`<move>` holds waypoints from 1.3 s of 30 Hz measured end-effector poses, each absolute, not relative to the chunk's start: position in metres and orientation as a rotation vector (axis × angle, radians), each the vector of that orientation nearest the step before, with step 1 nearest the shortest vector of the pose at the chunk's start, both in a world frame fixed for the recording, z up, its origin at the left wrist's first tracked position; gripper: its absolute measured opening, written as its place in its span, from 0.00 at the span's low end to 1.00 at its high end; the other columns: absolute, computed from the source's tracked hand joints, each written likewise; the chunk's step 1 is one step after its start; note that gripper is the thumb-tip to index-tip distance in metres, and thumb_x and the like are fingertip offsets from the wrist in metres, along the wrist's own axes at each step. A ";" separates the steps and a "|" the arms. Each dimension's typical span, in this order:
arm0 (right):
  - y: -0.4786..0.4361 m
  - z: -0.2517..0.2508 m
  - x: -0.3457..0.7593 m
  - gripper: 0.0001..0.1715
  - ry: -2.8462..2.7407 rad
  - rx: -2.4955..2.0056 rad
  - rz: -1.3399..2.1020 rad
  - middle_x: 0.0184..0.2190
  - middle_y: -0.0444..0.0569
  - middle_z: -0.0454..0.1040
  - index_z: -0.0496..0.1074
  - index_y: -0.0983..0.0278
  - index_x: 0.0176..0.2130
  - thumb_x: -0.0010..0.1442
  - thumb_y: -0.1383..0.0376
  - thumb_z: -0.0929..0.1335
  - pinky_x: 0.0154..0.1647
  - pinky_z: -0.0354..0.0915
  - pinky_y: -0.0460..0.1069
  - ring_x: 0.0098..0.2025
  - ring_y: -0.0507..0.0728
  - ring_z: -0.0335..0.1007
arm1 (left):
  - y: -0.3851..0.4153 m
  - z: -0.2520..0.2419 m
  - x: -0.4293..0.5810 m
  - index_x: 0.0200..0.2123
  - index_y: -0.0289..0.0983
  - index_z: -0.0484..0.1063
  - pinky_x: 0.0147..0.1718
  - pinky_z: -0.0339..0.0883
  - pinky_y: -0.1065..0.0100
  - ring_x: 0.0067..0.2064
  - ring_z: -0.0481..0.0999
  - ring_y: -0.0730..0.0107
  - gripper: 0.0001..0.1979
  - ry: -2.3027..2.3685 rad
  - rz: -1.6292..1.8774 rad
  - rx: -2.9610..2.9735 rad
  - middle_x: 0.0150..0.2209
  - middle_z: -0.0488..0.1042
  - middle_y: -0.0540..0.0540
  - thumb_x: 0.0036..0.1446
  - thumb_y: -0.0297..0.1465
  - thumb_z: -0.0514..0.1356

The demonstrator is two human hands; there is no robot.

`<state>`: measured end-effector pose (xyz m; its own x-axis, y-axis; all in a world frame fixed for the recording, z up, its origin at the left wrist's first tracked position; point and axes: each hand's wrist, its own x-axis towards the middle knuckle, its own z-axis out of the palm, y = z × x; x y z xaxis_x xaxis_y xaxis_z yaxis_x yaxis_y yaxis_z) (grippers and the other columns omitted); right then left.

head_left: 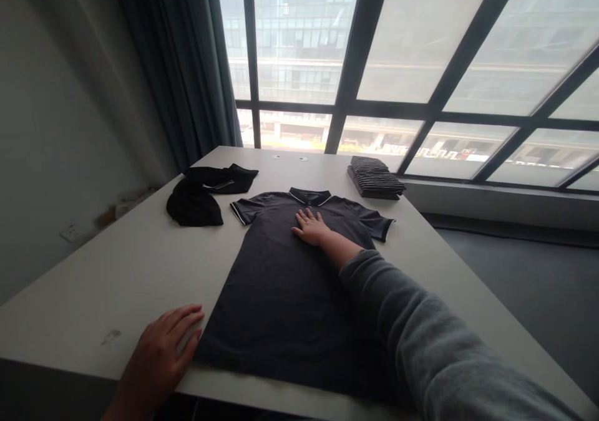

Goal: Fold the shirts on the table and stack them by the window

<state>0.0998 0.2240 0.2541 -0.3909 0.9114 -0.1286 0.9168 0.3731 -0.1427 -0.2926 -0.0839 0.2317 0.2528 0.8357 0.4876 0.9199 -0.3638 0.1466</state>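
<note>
A dark polo shirt (299,284) lies spread out front side up, its collar toward the window and its hem near the table's front edge. White stripes trim the collar and sleeve cuffs. My right hand (310,227) rests flat on the chest just below the collar, fingers spread and holding nothing. Beside the shirt's lower left corner is my left hand (163,346), over the table with its fingers stretched out and thumb apart. Its fingertips are close to the hem; whether they touch the cloth I cannot tell.
On the white table (116,277), a crumpled black garment (201,196) lies at the back left. A stack of folded clothes (375,178), striped on top, sits at the back right. Behind are a large window and a dark curtain (182,65).
</note>
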 end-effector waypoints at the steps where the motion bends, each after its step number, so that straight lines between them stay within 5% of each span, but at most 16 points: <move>1: 0.221 0.254 0.097 0.50 2.602 1.681 -0.299 0.80 0.57 0.38 0.45 0.67 0.79 0.74 0.41 0.54 0.78 0.29 0.70 0.81 0.69 0.25 | -0.084 0.232 -0.292 0.49 0.45 0.82 0.49 0.76 0.56 0.52 0.83 0.54 0.19 -1.667 -0.749 -2.343 0.53 0.83 0.44 0.72 0.45 0.54; 11: 0.170 0.248 0.079 0.54 2.805 1.357 -0.464 0.79 0.60 0.37 0.46 0.72 0.79 0.73 0.37 0.53 0.80 0.34 0.59 0.81 0.65 0.31 | -0.083 0.230 -0.294 0.50 0.46 0.81 0.48 0.76 0.54 0.52 0.83 0.53 0.17 -1.646 -0.750 -2.346 0.53 0.83 0.46 0.71 0.44 0.55; 20: 0.198 0.254 0.067 0.51 2.676 1.683 -0.410 0.79 0.63 0.38 0.46 0.76 0.78 0.76 0.43 0.54 0.80 0.35 0.58 0.81 0.66 0.32 | -0.084 0.230 -0.291 0.48 0.46 0.82 0.48 0.76 0.56 0.51 0.83 0.55 0.18 -1.664 -0.756 -2.321 0.52 0.83 0.45 0.72 0.43 0.54; 31: 0.129 0.254 0.009 0.54 2.959 1.098 -0.722 0.80 0.58 0.39 0.45 0.71 0.79 0.73 0.37 0.54 0.80 0.36 0.57 0.81 0.64 0.32 | -0.084 0.231 -0.291 0.49 0.46 0.81 0.48 0.75 0.55 0.52 0.83 0.54 0.17 -1.672 -0.744 -2.341 0.53 0.83 0.45 0.71 0.43 0.54; 39: 0.197 0.252 0.029 0.49 2.757 1.708 -0.504 0.79 0.64 0.39 0.46 0.77 0.78 0.76 0.44 0.55 0.79 0.36 0.59 0.81 0.67 0.32 | -0.084 0.234 -0.289 0.48 0.46 0.82 0.47 0.76 0.57 0.51 0.83 0.55 0.17 -1.669 -0.772 -2.333 0.52 0.83 0.45 0.71 0.43 0.55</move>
